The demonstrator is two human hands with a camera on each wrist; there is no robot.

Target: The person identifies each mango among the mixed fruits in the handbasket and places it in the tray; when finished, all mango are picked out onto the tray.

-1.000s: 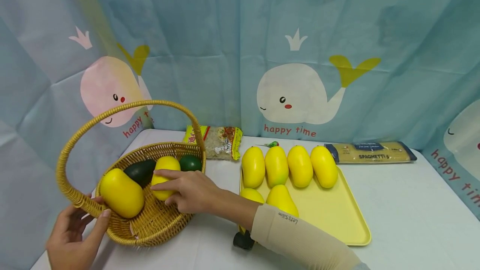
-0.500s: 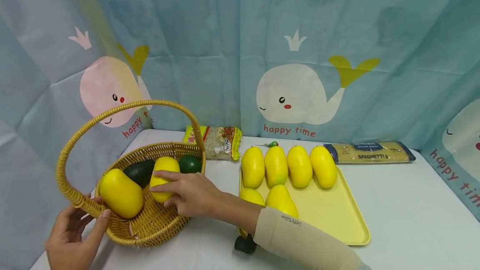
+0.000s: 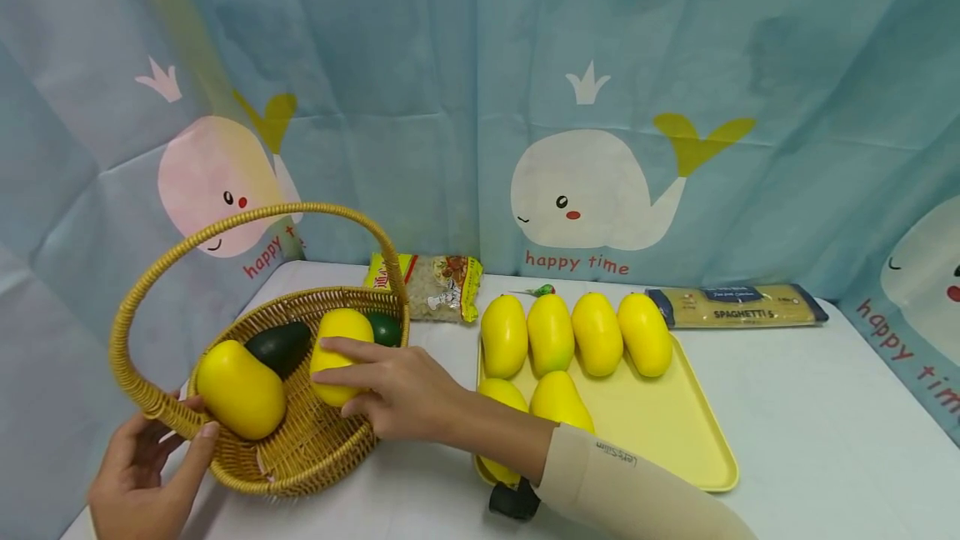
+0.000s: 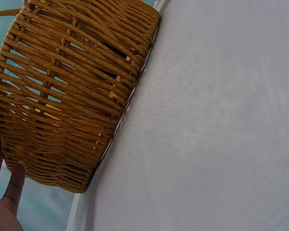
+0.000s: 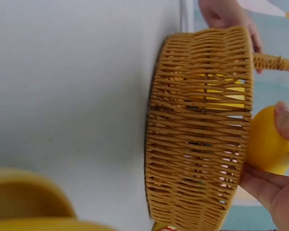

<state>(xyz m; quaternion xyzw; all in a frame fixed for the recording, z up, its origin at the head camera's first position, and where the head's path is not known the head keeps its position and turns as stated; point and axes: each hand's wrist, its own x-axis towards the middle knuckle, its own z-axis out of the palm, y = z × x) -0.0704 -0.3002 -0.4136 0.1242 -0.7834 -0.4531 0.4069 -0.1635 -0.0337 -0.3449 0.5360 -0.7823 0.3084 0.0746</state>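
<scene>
A wicker basket (image 3: 300, 473) with a tall arched handle stands at the left of the table. My left hand (image 3: 146, 473) grips its near-left rim where the handle joins, thumb in front. Between the thumb and fingers of my right hand (image 3: 412, 398) is a yellow mango (image 3: 343, 327); in the right wrist view this mango (image 5: 266, 142) shows at the level of the basket's rim and above. Another mango (image 3: 242, 390) lies in the basket's left side. Behind lies a dark green avocado (image 3: 279, 347), and a second avocado (image 3: 386, 328) is partly hidden by the held mango.
A yellow tray (image 3: 652, 440) right of the basket bears several mangoes (image 3: 551, 336), some partly covered by my right forearm. Behind stand a yellow-edged food packet (image 3: 442, 286), a small green-and-red item (image 3: 542, 291) and a spaghetti pack (image 3: 738, 307). A patterned curtain hangs at the back.
My right hand has shifted slightly right with the mango, which now covers more of the second avocado. The left hand keeps its grip on the basket.
</scene>
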